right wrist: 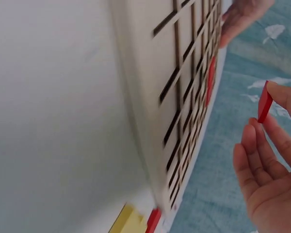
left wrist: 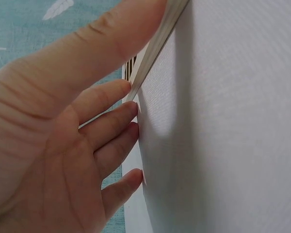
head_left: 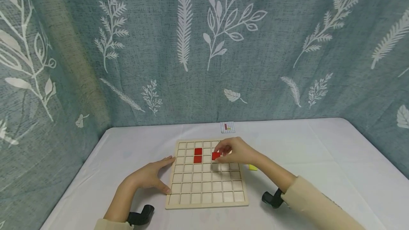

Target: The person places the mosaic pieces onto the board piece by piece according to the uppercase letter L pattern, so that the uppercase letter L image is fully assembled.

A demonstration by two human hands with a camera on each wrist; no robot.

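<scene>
A pale wooden grid board (head_left: 206, 187) lies on the table. Two red square tiles (head_left: 197, 159) sit in adjoining cells of one column near its far side, one behind the other. My right hand (head_left: 237, 151) pinches another red tile (head_left: 216, 156) between thumb and finger; in the right wrist view this tile (right wrist: 265, 103) is held on edge, apart from the board. Along the board's left side, my left hand (head_left: 149, 175) rests with spread, fairly straight fingers, thumb touching the near part of the edge. In the left wrist view its thumb (left wrist: 102, 41) meets the wooden rim.
Behind the board lies a small card (head_left: 227, 127) printed with a grid and coloured cells. Right of the board is a yellow piece (head_left: 252, 167), partly hidden by my right forearm; a red piece (right wrist: 153, 221) shows beside it. A patterned curtain (head_left: 191, 91) hangs behind the table.
</scene>
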